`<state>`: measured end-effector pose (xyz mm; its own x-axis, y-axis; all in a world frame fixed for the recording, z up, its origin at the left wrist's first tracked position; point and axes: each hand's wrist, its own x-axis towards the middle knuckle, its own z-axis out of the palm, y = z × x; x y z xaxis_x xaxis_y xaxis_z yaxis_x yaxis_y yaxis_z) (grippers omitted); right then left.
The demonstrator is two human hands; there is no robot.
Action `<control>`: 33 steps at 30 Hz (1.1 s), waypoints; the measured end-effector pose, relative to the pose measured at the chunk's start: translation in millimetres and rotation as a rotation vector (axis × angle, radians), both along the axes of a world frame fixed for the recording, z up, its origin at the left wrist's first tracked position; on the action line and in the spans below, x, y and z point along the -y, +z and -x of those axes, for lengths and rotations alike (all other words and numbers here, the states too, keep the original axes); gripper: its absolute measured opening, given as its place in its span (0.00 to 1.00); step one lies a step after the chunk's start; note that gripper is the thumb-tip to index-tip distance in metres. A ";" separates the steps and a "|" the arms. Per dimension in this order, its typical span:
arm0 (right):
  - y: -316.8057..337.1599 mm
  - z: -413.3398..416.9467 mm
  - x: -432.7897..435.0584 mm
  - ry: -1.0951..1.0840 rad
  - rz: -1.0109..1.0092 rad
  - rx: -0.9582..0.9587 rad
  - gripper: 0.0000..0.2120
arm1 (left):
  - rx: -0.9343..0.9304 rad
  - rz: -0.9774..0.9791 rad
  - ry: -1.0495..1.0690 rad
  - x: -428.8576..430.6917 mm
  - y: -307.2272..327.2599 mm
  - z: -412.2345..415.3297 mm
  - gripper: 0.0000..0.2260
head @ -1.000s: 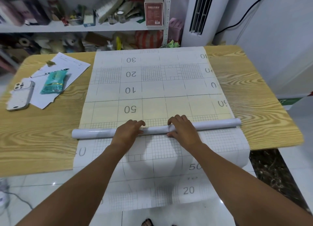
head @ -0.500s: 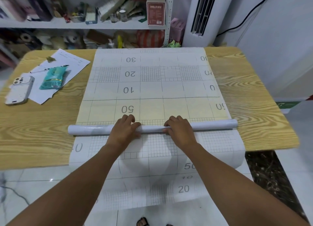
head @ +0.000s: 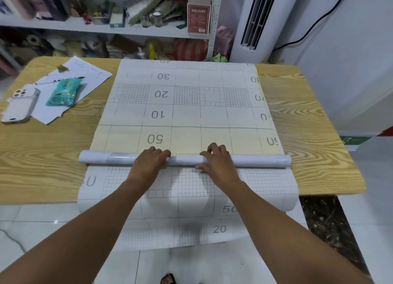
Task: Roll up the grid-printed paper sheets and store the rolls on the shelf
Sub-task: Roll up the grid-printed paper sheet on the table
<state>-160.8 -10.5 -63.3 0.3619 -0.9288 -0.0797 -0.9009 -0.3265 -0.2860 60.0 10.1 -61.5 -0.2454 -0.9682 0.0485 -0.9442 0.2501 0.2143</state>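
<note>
Head view: my left hand (head: 146, 166) and right hand (head: 219, 164) press curled fingers (head: 214, 148) over the roll (head: 185, 160), sheet (head: 187, 105) mostly unrolled, shelf (head: 148, 31) waiting.

A long white paper roll (head: 185, 160) lies across the grid-printed paper sheet (head: 187, 105) on the wood-grain table (head: 308, 139). The left hand (head: 148, 163) and right hand (head: 219, 161) press palms-down on the roll's middle, fingers curled over it.
</note>
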 end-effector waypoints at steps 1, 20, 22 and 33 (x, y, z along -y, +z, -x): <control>-1.2 1.4 -0.4 -0.013 -0.037 0.034 0.22 | -0.004 -0.003 0.000 -0.2 -1.6 -0.8 0.13; -1.3 6.4 4.5 -0.063 -0.037 0.133 0.11 | -0.092 -0.123 -0.003 1.8 1.4 -7.2 0.19; -0.5 7.1 5.8 -0.056 -0.028 0.108 0.12 | -0.097 -0.146 -0.001 1.4 4.4 -5.7 0.15; -3.3 11.4 -6.5 -0.014 -0.012 0.086 0.28 | -0.131 -0.122 -0.015 -2.9 -0.5 -6.6 0.10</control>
